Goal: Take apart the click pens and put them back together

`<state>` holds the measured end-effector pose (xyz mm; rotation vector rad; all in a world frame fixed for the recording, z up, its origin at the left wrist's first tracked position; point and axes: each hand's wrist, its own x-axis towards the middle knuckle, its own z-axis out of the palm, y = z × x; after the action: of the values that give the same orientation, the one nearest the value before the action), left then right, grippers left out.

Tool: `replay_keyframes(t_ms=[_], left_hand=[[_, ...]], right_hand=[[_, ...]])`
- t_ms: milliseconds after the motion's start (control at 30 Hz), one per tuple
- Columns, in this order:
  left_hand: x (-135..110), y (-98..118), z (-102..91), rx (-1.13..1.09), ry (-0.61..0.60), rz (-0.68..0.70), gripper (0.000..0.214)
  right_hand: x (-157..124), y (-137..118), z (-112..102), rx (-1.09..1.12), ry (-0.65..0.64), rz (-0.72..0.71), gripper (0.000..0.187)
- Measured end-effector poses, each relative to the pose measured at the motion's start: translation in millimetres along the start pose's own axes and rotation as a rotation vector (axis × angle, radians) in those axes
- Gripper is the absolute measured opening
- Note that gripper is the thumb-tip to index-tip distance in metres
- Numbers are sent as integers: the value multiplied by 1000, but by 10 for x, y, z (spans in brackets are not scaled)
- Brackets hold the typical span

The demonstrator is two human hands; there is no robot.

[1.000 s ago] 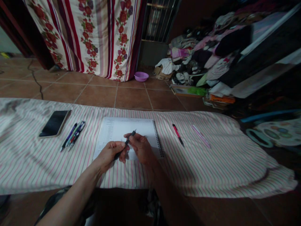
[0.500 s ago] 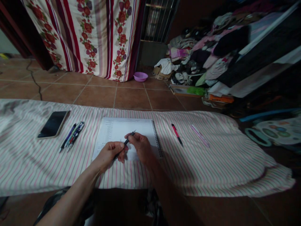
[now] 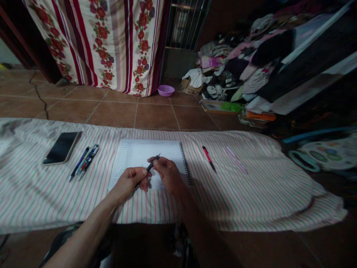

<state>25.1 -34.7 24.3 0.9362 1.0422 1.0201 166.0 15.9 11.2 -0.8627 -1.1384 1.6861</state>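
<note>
A dark pen [image 3: 151,165] is held slantwise between both hands, its tip pointing up and away to the right. My left hand [image 3: 133,178] is closed on the pen's lower part, thumb along the barrel. Near the tip, the fingers of my right hand [image 3: 166,172] pinch the same pen. Beneath the hands lies a spiral notebook [image 3: 156,146], its page mostly white with a printed column at the left and the coil on the right side. The hands cover the notebook's lower middle.
On the striped cloth [image 3: 264,193] lie a phone [image 3: 61,147] and several pens [image 3: 85,162] to the left, and a red-black pen [image 3: 209,159] and a pink pen [image 3: 236,160] to the right. Beyond, a purple basin [image 3: 166,90] stands on the tiled floor near a clothes pile [image 3: 223,70].
The right fingers have shifted slightly on the pen, baring more of its barrel between the hands. Both hands stay over the notebook; the whole view has moved a little.
</note>
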Motion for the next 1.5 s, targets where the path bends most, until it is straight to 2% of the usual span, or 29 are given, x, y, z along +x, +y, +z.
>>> replay_keyframes(t_ms=[233, 400, 467, 600, 700, 900, 1167, 1300, 1500], left_hand=[[5, 10, 46, 45, 100, 30, 38], [22, -37, 80, 114, 174, 65, 35], [22, -38, 87, 117, 165, 67, 34], [15, -16, 73, 59, 80, 31, 35], [15, -12, 41, 7, 35, 6, 34], [5, -3, 25, 2, 23, 20, 37], [-15, 39, 84, 20, 98, 39, 37], [-14, 31, 72, 17, 80, 33, 35], [-2, -14, 40, -97, -21, 1, 30]], right_hand=[[-6, -11, 120, -154, 181, -53, 17], [-23, 9, 129, -161, 250, -43, 22], [-22, 30, 109, -132, 218, -21, 24], [-28, 31, 72, 79, 29, 1, 31], [-29, -2, 37, 163, -42, 28, 30], [5, 20, -19, 6, 8, 19, 25], [26, 58, 93, -89, 147, -84, 19], [7, 87, 78, -46, 96, -52, 21], [-24, 42, 64, 175, -48, 37, 35]])
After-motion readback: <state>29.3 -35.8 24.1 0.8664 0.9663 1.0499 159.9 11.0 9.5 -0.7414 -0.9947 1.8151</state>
